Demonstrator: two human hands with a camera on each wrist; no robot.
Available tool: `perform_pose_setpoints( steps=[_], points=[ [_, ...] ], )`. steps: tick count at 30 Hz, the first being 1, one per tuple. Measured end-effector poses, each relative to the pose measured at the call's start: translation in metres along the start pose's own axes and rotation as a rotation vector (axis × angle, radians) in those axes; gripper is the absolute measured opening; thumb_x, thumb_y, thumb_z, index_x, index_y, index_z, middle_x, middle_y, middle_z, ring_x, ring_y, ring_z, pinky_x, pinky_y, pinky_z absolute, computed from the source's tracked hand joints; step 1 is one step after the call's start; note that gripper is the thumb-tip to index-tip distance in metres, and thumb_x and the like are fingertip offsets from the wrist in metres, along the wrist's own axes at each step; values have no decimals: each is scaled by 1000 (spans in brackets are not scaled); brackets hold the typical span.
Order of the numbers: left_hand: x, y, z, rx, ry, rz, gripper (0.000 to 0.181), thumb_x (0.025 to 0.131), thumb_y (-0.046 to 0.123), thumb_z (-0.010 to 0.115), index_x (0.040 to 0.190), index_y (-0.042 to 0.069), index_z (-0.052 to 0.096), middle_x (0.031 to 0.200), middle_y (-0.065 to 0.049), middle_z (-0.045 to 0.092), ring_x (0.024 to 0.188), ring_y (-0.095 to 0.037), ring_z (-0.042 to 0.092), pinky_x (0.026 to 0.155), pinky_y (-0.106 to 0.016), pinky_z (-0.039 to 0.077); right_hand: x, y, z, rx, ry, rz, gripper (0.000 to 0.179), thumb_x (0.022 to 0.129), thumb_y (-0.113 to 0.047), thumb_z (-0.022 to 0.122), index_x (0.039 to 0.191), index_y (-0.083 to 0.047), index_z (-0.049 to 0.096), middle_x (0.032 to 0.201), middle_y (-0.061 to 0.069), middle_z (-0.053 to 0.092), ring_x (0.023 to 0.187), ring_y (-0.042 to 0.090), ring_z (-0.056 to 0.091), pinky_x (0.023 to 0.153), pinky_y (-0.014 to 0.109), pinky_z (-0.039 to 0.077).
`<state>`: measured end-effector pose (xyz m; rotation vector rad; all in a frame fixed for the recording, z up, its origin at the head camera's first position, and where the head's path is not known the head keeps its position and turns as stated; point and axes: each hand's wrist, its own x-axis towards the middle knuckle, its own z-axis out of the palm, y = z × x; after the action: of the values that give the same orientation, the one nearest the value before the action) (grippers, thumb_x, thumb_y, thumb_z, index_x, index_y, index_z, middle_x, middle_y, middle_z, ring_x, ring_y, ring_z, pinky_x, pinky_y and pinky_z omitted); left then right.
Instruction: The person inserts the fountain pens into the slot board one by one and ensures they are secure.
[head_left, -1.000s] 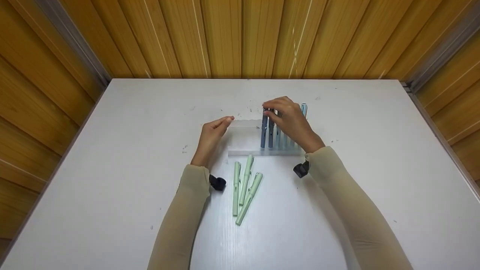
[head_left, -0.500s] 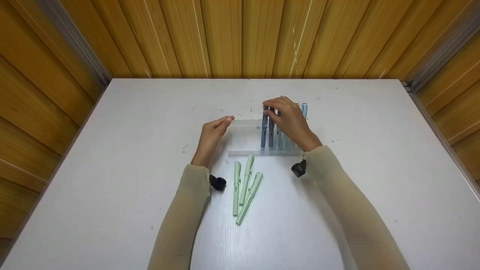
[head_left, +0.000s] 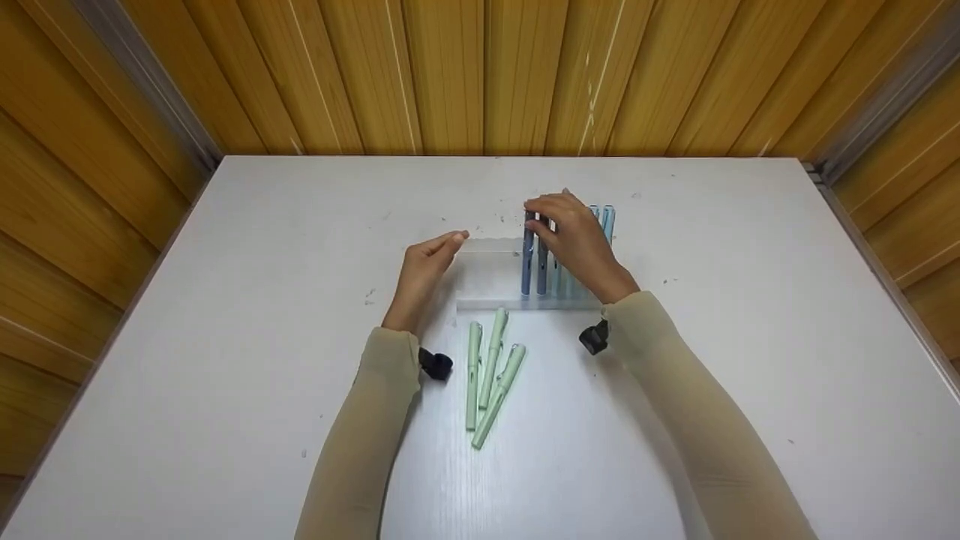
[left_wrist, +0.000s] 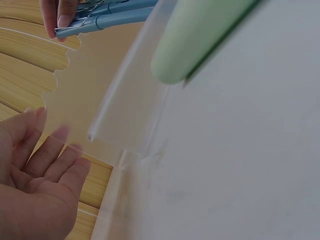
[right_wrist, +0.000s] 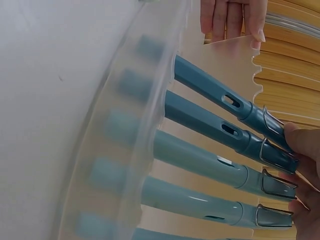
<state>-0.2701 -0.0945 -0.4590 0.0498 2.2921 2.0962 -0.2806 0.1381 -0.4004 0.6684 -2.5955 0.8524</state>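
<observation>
Two hands (head_left: 426, 271) (head_left: 579, 234), left pinching rack (head_left: 487, 277), right blue pen (head_left: 527, 268), white table (head_left: 255, 337), wood-panelled walls (head_left: 444, 75)

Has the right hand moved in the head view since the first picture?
Yes, slightly: against the three green pens, the wrist end of the right hand has shifted left, while its fingertips remain at the leftmost dark blue pen.

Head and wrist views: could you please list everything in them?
Table: one, white, centre
Pen holder: one, translucent, on the table
Blue pens: at least five, dark to light, in the pen holder
Green pens: three, pale, in front of the pen holder
Wall panels: several, yellow-brown, around the table
Corner strips: two, grey, between walls
Wrist cameras: two, black, wrists
Sleeves: two, beige, forearms
Left hand: one, bare, pen holder's left edge
Right hand: one, bare, blue pens' tops
</observation>
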Motion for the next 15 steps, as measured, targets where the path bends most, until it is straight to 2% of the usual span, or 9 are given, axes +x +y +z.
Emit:
perform_pose_setpoints(
  steps=[9, 15],
  points=[
    [1, 0, 1, 21, 18, -12, 37, 95, 38, 60, 121, 14, 68, 129, 1, 64, 129, -16, 52, 108, -32, 42, -3, -2, 0, -49, -3, 9, 36, 94, -18, 62, 129, -7, 61, 130, 9, 62, 126, 23, 54, 121, 38, 21],
    [1, 1, 1, -12, 2, -25, 37, 95, 37, 60, 123, 13, 67, 130, 0, 63, 130, -17, 51, 109, -31, 41, -10, -2, -1, -91, 79, -104, 35, 95, -19, 61, 127, -3, 61, 129, 11, 63, 122, 25, 57, 118, 39, 28]
  ],
)
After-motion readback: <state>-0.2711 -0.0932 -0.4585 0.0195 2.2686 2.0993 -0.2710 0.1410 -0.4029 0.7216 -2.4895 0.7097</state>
